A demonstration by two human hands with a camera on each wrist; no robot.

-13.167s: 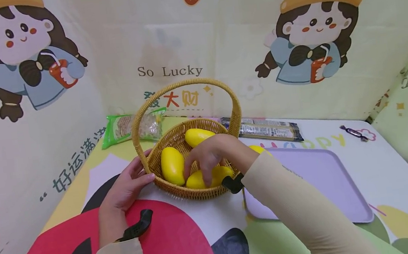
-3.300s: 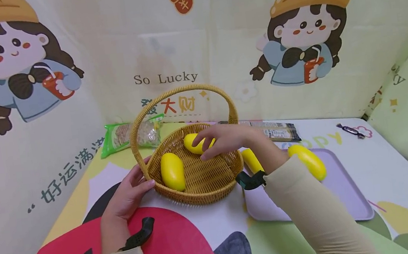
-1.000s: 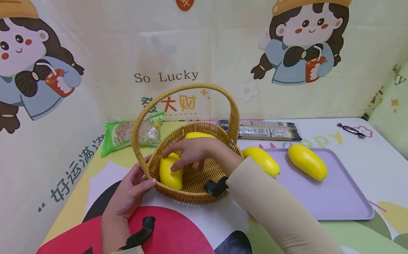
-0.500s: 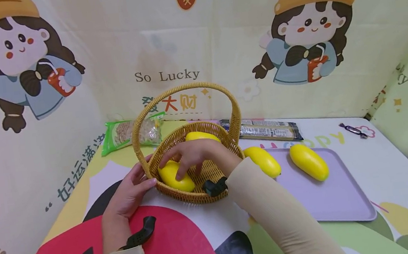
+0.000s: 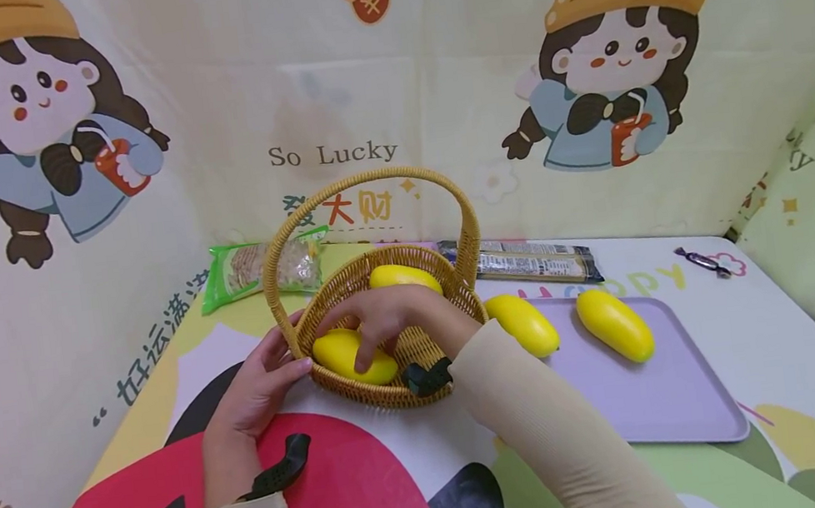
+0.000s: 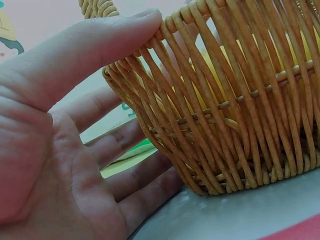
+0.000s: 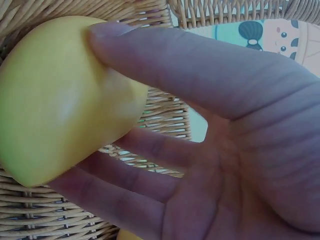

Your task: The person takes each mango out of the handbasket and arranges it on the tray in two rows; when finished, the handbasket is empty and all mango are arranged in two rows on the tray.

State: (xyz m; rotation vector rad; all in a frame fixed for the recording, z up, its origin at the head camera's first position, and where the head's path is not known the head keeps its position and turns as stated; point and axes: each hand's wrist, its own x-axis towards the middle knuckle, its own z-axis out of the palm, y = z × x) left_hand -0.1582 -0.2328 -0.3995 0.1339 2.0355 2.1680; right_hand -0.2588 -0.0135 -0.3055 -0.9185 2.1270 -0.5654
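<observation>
My left hand [image 5: 259,380] holds the left end of a wicker basket [image 5: 458,365] with a tall arched handle. In the left wrist view the thumb lies at the rim and the fingers reach round the outer wall. Inside the basket, my right hand [image 5: 392,314] grips a yellow mango [image 5: 343,353]. Its thumb presses one side of the mango [image 7: 55,100] in the right wrist view, and the fingers pass beneath. Another mango [image 5: 402,275] lies behind the hand at the basket's back. Two more mangoes, a left one [image 5: 525,324] and a right one [image 5: 615,327], lie on the lilac tray [image 5: 674,408].
A green-edged snack bag [image 5: 265,266] lies behind the basket on the left. Long dark packets [image 5: 536,260] lie along the back, and a small wrapped candy [image 5: 703,260] is at the far right. The basket handle [image 5: 368,176] arches above the right hand.
Over the longer span, a mango went from basket to tray. Within the last second, my right hand reached the left mango, which has turned from lengthwise to slanting. My left hand stayed on the basket.
</observation>
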